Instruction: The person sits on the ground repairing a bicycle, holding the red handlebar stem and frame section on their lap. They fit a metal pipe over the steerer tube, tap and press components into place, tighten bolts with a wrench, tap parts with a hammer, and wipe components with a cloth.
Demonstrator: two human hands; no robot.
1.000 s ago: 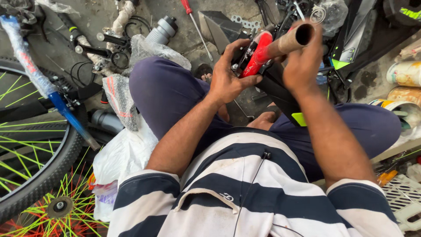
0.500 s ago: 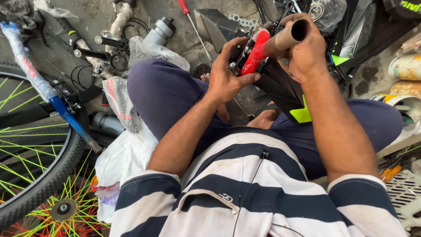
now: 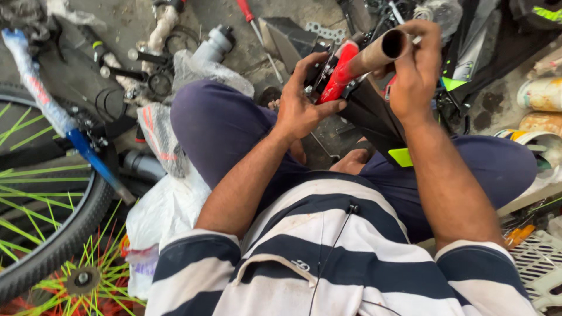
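Rusty hollow metal tube (image 3: 377,54) gripped by right hand (image 3: 417,73); left hand (image 3: 301,105) clasps glossy red frame part (image 3: 339,73).

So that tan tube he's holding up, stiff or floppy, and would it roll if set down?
The tan tube is probably stiff: it runs straight past the right hand without sagging. Its round open end suggests it is hollow, so likely light for its size. Loose, it might roll, though the red part under the left hand may stop it.
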